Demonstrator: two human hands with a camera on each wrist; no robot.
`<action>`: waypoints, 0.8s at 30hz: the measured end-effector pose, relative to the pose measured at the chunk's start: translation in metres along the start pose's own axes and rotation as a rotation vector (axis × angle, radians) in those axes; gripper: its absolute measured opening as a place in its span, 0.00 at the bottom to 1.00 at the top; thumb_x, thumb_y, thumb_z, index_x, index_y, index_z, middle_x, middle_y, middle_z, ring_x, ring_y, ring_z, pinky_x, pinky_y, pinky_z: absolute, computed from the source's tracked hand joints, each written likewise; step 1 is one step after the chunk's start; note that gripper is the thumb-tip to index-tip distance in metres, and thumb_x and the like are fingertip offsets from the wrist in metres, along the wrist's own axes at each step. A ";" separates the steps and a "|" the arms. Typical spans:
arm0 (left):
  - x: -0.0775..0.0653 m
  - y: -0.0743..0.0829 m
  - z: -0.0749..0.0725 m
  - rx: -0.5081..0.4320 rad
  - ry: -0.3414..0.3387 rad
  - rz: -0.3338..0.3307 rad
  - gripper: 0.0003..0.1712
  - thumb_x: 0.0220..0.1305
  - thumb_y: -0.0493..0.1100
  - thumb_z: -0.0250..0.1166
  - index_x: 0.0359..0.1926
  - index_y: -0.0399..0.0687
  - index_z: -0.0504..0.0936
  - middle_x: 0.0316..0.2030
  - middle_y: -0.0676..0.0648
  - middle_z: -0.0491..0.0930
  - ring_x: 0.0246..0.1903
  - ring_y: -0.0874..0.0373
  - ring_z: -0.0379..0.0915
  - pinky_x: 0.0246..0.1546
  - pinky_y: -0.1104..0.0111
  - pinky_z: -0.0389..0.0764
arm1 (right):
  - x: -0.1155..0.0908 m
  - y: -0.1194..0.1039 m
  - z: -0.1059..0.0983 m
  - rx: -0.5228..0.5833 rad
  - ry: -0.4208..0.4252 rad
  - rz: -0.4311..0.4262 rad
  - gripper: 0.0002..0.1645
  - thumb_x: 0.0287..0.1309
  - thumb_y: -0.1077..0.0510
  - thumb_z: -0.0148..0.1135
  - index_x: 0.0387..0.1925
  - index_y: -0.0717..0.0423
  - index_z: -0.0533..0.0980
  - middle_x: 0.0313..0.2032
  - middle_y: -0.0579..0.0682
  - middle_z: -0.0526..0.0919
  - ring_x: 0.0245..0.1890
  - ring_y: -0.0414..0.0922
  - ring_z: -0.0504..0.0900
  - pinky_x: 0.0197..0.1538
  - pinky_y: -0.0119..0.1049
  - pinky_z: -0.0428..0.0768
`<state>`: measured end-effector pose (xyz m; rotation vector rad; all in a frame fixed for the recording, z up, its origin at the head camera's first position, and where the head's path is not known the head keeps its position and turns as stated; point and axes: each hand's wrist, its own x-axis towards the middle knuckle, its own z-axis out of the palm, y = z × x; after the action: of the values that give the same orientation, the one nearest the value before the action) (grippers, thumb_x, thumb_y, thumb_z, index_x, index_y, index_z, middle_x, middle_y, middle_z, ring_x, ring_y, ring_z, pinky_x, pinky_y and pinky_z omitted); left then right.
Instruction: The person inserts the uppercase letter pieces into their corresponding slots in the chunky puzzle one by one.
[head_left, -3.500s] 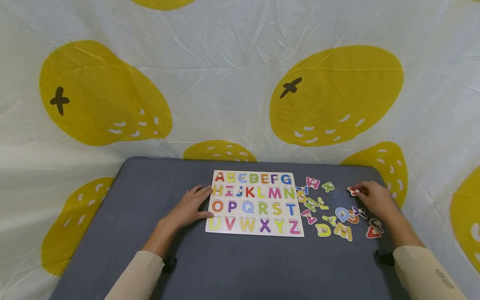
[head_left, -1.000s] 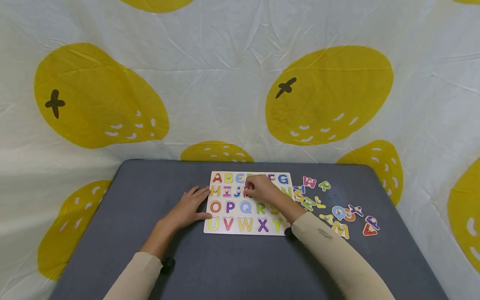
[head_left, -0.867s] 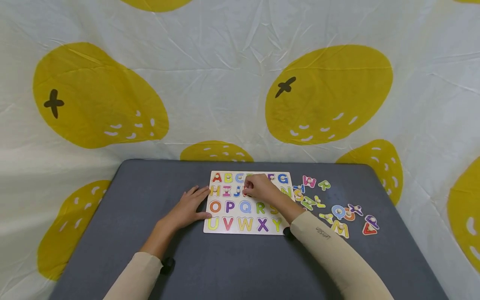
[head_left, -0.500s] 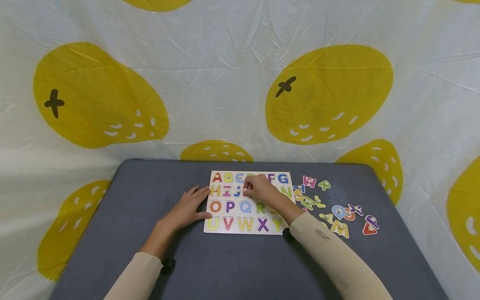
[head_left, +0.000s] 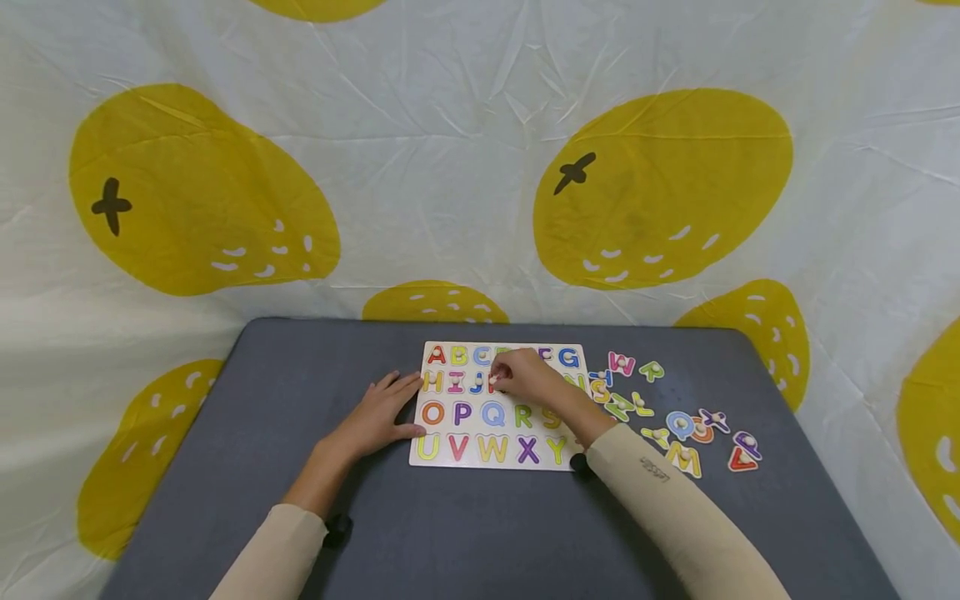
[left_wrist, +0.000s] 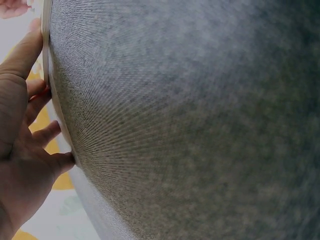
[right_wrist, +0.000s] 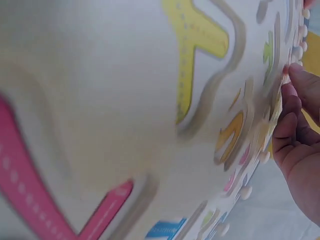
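A pale alphabet puzzle board (head_left: 476,463) lies on the dark table. My right hand (head_left: 528,379) reaches over it and pinches a red letter piece (head_left: 492,387) at the K place, just right of the fitted J piece (head_left: 477,384). In the right wrist view, thumb and fingers of the right hand (right_wrist: 300,135) meet low over the board, a bit of red at their tips. Fingers spread, my left hand (head_left: 375,421) rests at the board's left edge. The left wrist view shows its fingertips (left_wrist: 62,161) along the table and board edge.
Knobbed pieces sit in the top row and in H, I and J. Loose pieces lie right of the board, among them a pink W (head_left: 621,364), green R (head_left: 652,371), blue Q (head_left: 680,425), yellow W (head_left: 684,458) and red V (head_left: 742,459). A lemon-print cloth (head_left: 450,208) hangs behind.
Since 3.5 s ago my right hand has carried the red piece left from the table's right side to the board's K place. It stays there over the last second. The left hand keeps its place.
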<state>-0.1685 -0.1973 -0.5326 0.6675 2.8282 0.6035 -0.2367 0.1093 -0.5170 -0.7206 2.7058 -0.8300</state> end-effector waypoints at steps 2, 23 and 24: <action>0.000 0.001 0.001 0.000 -0.002 -0.001 0.53 0.61 0.59 0.74 0.79 0.43 0.63 0.78 0.41 0.62 0.78 0.33 0.49 0.71 0.29 0.53 | -0.003 0.003 -0.003 0.006 -0.004 0.009 0.06 0.66 0.60 0.69 0.43 0.55 0.85 0.31 0.44 0.83 0.32 0.39 0.76 0.41 0.33 0.77; 0.002 0.005 -0.002 -0.010 -0.015 -0.024 0.54 0.61 0.59 0.75 0.79 0.43 0.61 0.78 0.41 0.62 0.78 0.32 0.48 0.71 0.29 0.52 | -0.078 0.063 -0.055 0.007 0.149 0.000 0.09 0.65 0.62 0.69 0.46 0.59 0.86 0.33 0.45 0.84 0.33 0.40 0.78 0.40 0.36 0.79; 0.002 0.005 -0.002 -0.014 -0.012 -0.025 0.54 0.60 0.59 0.75 0.79 0.43 0.61 0.78 0.41 0.62 0.78 0.32 0.48 0.71 0.29 0.52 | -0.083 0.066 -0.059 0.006 0.156 0.001 0.09 0.65 0.62 0.68 0.46 0.60 0.86 0.33 0.46 0.84 0.33 0.40 0.78 0.39 0.37 0.79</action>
<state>-0.1691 -0.1934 -0.5286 0.6306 2.8142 0.6126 -0.2115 0.2264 -0.5013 -0.6799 2.8379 -0.9302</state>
